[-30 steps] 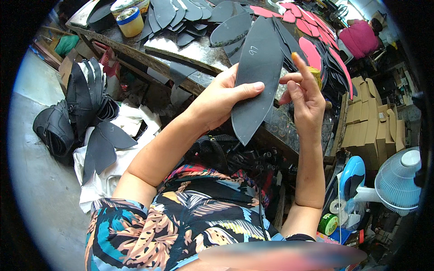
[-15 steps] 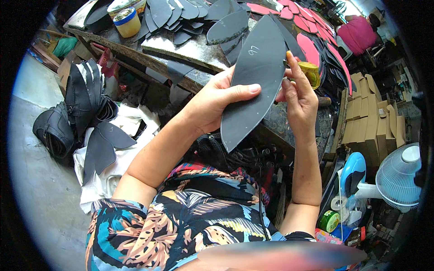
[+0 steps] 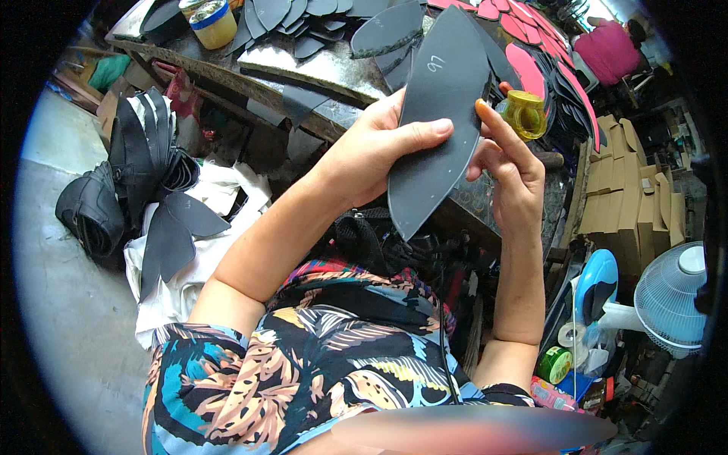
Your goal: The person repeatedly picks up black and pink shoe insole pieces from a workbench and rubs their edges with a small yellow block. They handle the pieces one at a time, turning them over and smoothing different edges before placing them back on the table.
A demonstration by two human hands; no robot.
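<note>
My left hand [image 3: 383,140] is closed on a long, leaf-shaped black panel [image 3: 440,98] with a chalk mark on its face. The thumb presses on the front while the other fingers are behind it. The panel is held up at a slant above the bench edge. My right hand [image 3: 512,163] is beside the panel's right edge, index finger stretched out and the others loosely bent. Its index fingertip looks orange-stained and lies at or close to that edge; contact is hard to tell. Just beyond the right hand stands a yellow, see-through jar [image 3: 525,115].
On the bench [image 3: 334,117] are black pieces [image 3: 303,15] and pink pieces [image 3: 523,72], with a blue-rimmed tub [image 3: 212,26] at left. Black shaped parts [image 3: 133,182] rest on white cloth [image 3: 163,303]. Cardboard [image 3: 622,182] and a fan [image 3: 671,296] stand right; a person [image 3: 603,53] sits beyond.
My left hand and the black panel have shifted slightly right and up in view. My right hand has also moved a little right, its index finger now tilted more to the left.
</note>
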